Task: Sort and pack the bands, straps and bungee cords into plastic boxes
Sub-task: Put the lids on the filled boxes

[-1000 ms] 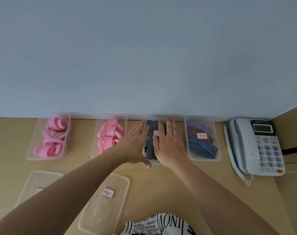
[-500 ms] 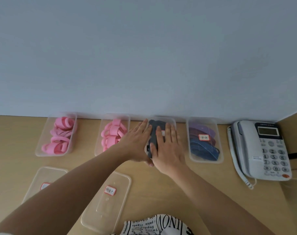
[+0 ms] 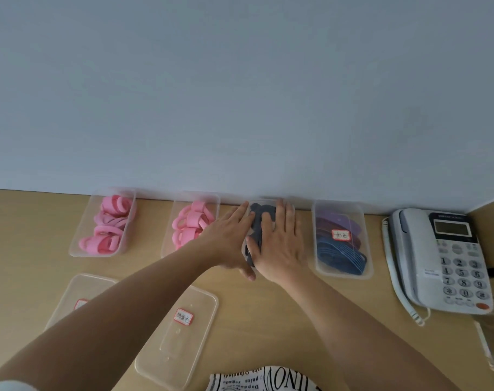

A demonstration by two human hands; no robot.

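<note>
Flat, both hands: left hand (image 3: 231, 240) and right hand (image 3: 279, 244) atop the lidded box (image 3: 268, 204) (fingers straight, no grip on anything).

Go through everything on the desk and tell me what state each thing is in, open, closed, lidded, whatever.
Far-left clear plastic box: open, holds pink bands.
Second clear plastic box: open, holds pink bands.
Third clear box of dark straps: lid on, both hands press it.
Fourth clear box of blue and purple straps: lidded, labelled.
Two loose clear lids: flat on desk.
Left hand: flat.
Right hand: flat.
White telephone: handset on cradle.
</note>
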